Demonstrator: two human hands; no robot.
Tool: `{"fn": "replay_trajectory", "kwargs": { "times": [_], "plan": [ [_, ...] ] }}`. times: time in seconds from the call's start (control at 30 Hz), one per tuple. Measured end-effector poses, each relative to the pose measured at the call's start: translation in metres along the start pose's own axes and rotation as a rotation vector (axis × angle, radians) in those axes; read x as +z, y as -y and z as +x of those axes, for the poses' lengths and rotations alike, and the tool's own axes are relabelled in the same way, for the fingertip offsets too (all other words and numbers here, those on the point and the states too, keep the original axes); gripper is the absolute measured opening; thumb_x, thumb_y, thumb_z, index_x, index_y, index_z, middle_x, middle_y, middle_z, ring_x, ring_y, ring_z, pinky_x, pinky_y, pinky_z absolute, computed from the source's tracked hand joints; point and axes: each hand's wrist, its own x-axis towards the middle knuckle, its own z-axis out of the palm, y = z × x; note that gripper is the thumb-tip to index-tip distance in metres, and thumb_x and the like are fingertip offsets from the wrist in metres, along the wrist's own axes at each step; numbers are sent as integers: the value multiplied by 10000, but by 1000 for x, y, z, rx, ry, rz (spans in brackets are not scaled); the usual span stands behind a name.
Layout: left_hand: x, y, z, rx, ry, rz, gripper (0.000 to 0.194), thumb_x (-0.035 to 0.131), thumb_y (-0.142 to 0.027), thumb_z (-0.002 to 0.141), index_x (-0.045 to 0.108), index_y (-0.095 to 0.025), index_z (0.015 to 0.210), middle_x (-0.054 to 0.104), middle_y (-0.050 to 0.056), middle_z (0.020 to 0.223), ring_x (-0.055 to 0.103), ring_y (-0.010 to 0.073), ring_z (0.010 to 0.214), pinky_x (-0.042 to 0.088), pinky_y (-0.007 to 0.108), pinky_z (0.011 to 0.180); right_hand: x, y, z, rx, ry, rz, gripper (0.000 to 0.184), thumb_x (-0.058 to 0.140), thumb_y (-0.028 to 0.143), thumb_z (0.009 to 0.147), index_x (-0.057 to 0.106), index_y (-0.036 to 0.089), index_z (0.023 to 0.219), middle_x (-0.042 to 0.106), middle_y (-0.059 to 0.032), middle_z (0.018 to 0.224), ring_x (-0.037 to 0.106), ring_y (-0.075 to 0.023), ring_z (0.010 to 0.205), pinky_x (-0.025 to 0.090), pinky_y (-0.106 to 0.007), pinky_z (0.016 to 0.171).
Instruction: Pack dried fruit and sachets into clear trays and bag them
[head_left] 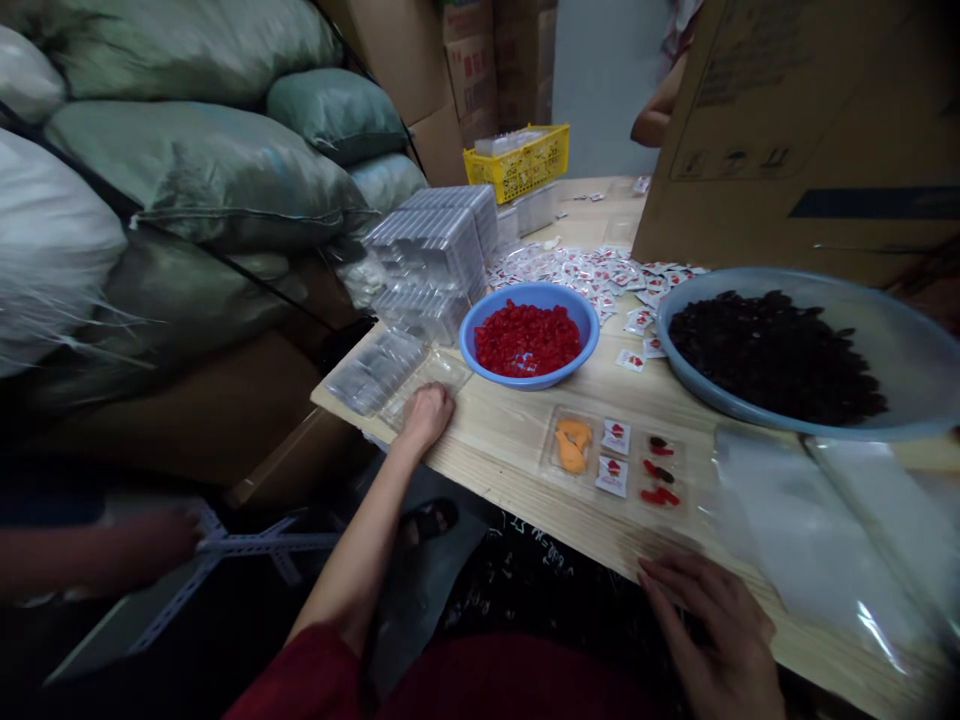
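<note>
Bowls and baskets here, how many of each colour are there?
Bright blue plastic bowl of red pieces: 1
Wide pale grey-blue bowl of dark pieces: 1
Yellow plastic basket: 1
Total: 3

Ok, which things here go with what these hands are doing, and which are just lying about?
In use:
left hand, on a clear tray
right hand
filled compartment tray
blue bowl of red pieces
grey bowl of dark pieces
sachets

Lying about:
stacked clear trays
yellow crate
sacks
cardboard box
</note>
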Motion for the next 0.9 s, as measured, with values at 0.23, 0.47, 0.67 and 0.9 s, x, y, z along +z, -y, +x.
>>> {"fn": "replay_trajectory", "kwargs": {
  "times": [0.23, 0.47, 0.67, 0.9],
  "plan": [
    [-29, 5, -12, -32, -353, -22, 144, 375, -234, 944, 503, -170, 965, 619, 157, 1030, 601, 269, 1006, 452, 441, 930, 3, -32, -10, -93, 63, -34, 222, 653, 361, 873, 726, 286, 1070, 715, -55, 1061, 645, -302, 1001, 491, -479, 841],
    [-85, -41, -58, 89, -563, -837, 186, 421, -411, 994, 410, -229, 957, 678, 120, 1180, 684, 204, 1021, 533, 367, 869, 17, -2, 7, 61, 33, 175, 240, 673, 374, 859, 743, 304, 1078, 712, -64, 1107, 640, -310, 1072, 479, -502, 957],
    [-54, -136, -141, -50, -166, -1391, 149, 530, -356, 963, 493, -212, 970, 668, 113, 1247, 673, 216, 1081, 536, 317, 860, 31, 88, 35, 578, 127, 808, 561, 602, 436, 924, 450, 324, 1452, 645, -72, 1299, 614, -244, 1181, 468, -457, 1042],
    [10, -163, -169, -258, 264, -1644, 218, 515, -413, 967, 502, -215, 1059, 686, 123, 1203, 678, 214, 1015, 514, 341, 853, 9, 57, 42, 727, -151, 878, 552, 704, 414, 858, 553, 210, 1347, 670, -4, 787, 625, -151, 774, 497, -300, 820]
  ]
}}
